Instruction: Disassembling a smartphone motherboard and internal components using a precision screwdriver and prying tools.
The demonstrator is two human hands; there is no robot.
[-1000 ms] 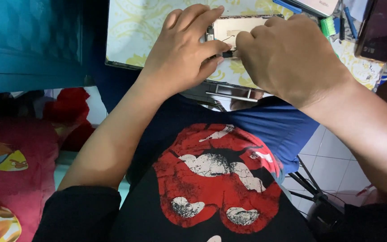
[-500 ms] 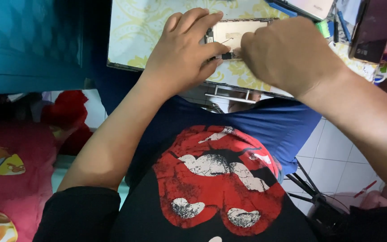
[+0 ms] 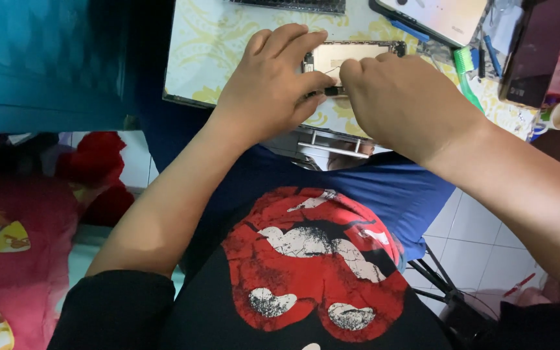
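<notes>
Steadying the opened phone (image 3: 348, 57), left hand (image 3: 273, 87) presses flat; right hand (image 3: 403, 97) seemingly pinches a thin tool; fragile, hold edges.

My view tips down a little, so the table (image 3: 228, 58) with the yellow swirls now sits lower in the picture and I see more of its top. My left hand (image 3: 273, 91) slides a bit to the left, and its fingers spread more over the open phone (image 3: 341, 55). My right hand (image 3: 409, 104) pulls back a little to the right, so more of the gold inside of the phone shows between my hands now.
</notes>
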